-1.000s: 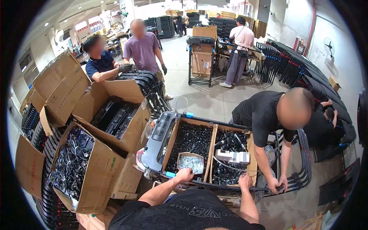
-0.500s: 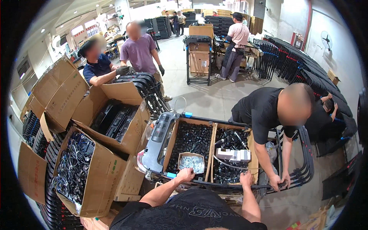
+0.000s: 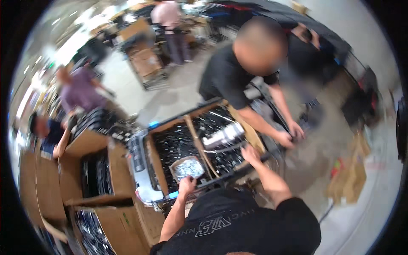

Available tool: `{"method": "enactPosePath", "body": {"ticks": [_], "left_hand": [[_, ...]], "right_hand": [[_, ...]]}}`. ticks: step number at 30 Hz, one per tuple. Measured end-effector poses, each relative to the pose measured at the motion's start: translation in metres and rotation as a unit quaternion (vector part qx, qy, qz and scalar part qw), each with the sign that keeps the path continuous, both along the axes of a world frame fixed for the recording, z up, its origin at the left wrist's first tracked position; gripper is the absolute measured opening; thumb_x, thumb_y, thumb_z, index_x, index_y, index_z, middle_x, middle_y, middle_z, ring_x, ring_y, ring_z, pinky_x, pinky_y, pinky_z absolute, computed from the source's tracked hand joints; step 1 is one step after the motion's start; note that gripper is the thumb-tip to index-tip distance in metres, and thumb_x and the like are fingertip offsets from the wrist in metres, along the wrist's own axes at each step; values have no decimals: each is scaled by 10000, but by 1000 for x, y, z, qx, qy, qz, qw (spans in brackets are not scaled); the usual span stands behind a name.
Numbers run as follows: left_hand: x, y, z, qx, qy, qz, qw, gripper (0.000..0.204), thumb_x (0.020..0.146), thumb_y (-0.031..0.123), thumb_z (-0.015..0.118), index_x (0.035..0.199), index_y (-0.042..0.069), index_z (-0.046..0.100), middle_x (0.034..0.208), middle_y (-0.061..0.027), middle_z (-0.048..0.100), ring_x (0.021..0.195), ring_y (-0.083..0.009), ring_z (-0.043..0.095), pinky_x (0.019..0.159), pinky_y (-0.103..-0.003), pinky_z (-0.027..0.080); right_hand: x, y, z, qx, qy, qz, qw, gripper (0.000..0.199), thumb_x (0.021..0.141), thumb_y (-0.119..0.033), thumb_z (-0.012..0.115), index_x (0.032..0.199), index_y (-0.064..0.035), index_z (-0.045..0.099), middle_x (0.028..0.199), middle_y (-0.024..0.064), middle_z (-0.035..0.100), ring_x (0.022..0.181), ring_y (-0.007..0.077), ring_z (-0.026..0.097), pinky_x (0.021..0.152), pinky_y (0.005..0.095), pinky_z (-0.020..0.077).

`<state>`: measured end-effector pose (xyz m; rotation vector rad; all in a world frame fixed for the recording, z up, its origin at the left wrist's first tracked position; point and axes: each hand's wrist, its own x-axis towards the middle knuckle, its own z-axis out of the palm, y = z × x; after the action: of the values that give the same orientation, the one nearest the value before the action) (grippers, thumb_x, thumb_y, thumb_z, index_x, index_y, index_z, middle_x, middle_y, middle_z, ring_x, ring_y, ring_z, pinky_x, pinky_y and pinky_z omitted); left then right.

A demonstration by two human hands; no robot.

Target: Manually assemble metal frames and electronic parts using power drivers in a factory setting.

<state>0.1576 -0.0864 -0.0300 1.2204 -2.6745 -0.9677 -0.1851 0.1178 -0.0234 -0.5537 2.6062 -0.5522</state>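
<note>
My left hand (image 3: 187, 185) has its fingers curled at the near edge of a small cardboard box (image 3: 187, 168) of shiny screw-like metal pieces; whatever it may hold is hidden. My right hand (image 3: 250, 154) is at the near right of the bin, its fingers bent together close to white and silver blocks (image 3: 224, 136) and a pale hose; anything in it is too blurred to make out. Both hands are over a cardboard-divided bin (image 3: 197, 142) with many small black parts (image 3: 174, 143) in both compartments. A silver-grey housing (image 3: 139, 168) stands along its left side.
Across the bin, a person in black (image 3: 229, 76) leans in, both hands at a dark object. Open cartons hold black parts (image 3: 97, 172) and cables (image 3: 94, 233) at left. Two people stand behind them. Stacked black frames (image 3: 272, 15) line the far right.
The view has swung right and tilted, smearing the picture. My hands remain at the bin's near edge; my right hand now lies nearer the white blocks. The person opposite still reaches down.
</note>
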Motion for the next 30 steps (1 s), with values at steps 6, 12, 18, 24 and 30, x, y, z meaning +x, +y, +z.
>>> {"method": "enactPosePath", "body": {"ticks": [6,12,18,24,30], "left_hand": [[-12,-5,-1,0,7,-33,999,311,834,292,643,890,-8,705,823,-224,693,805,-366,694,754,-435,539],[-5,-2,-7,1,3,-27,1000,310,825,286,649,881,-14,705,812,-218,696,789,-354,698,744,-425,542],[-5,-3,-5,3,-1,-24,1000,301,825,277,641,875,-13,703,808,-217,695,781,-354,697,744,-423,544],[-4,-1,1,19,15,-12,1000,289,832,266,624,875,-9,700,812,-223,692,785,-363,694,747,-431,542],[-5,4,6,6,12,-16,1000,280,836,263,614,867,-1,702,816,-238,683,799,-384,685,754,-447,537]], "right_hand": [[1,0,7,-39,31,-32,998,409,862,-343,596,1108,-16,583,1089,232,654,1028,407,625,884,500,497],[2,9,8,-60,30,-8,998,334,812,-261,634,1064,-50,576,1045,200,670,1008,384,635,884,482,500],[-4,9,3,-36,-9,17,999,361,753,-215,694,1056,-64,571,1031,181,669,1014,360,637,882,458,506],[-27,-12,-17,-6,-48,91,995,464,731,-215,745,1132,-65,567,1027,169,672,985,335,654,868,420,517],[-23,-42,-36,-403,-179,-53,896,367,789,-169,719,1119,-44,618,997,147,684,905,294,676,836,370,528]]}}
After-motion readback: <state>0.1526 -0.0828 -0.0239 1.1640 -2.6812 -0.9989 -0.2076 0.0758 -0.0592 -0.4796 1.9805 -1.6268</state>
